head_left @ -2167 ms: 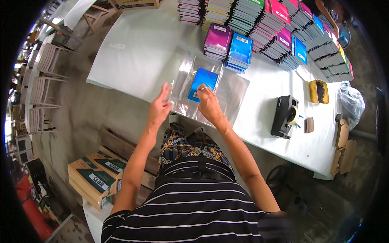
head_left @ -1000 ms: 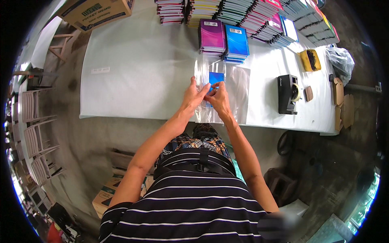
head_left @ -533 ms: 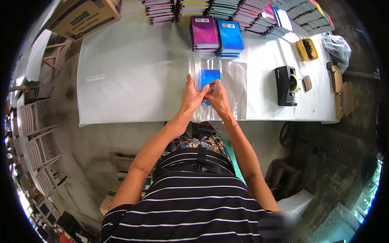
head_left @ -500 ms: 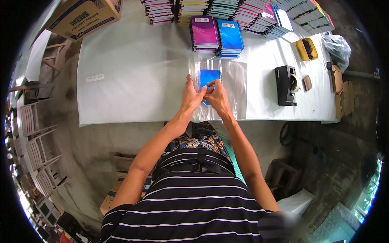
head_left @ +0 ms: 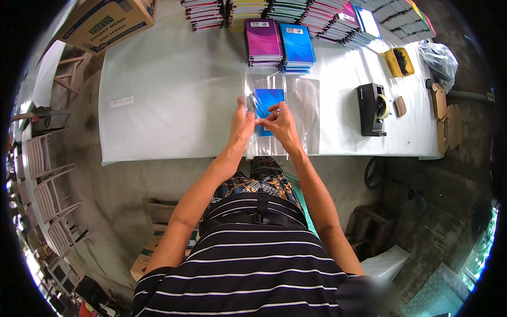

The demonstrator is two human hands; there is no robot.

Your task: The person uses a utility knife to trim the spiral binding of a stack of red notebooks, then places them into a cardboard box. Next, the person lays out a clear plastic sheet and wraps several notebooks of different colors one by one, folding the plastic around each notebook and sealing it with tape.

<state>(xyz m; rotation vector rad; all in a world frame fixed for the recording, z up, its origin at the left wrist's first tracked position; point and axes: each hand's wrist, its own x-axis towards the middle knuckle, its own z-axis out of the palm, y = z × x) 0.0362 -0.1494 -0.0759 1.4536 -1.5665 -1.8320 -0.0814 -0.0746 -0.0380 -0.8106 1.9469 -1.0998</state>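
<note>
A blue spiral notebook point(head_left: 270, 97) lies on the table in front of me, with clear plastic film point(head_left: 304, 113) around it and spreading to its right. My left hand point(head_left: 242, 126) is at the notebook's left side, its fingers closed on the film's edge and its thumb pointing right. Over the notebook, my right hand point(head_left: 280, 124) pinches with thumb and index finger near the left thumb. Whatever sits in that pinch is mostly hidden, though it seems to be film.
Beyond the film stand a purple notebook stack point(head_left: 263, 39) and a blue notebook stack point(head_left: 298, 42), with several more piles behind. To the right are a black tape dispenser point(head_left: 372, 111), a small brown block point(head_left: 400, 106) and a yellow container point(head_left: 398, 62). A cardboard box point(head_left: 108, 26) occupies the far left.
My left hand has shifted slightly left with the film's edge. The right hand's pinch has moved left too, and the notebook appears a little further left.
</note>
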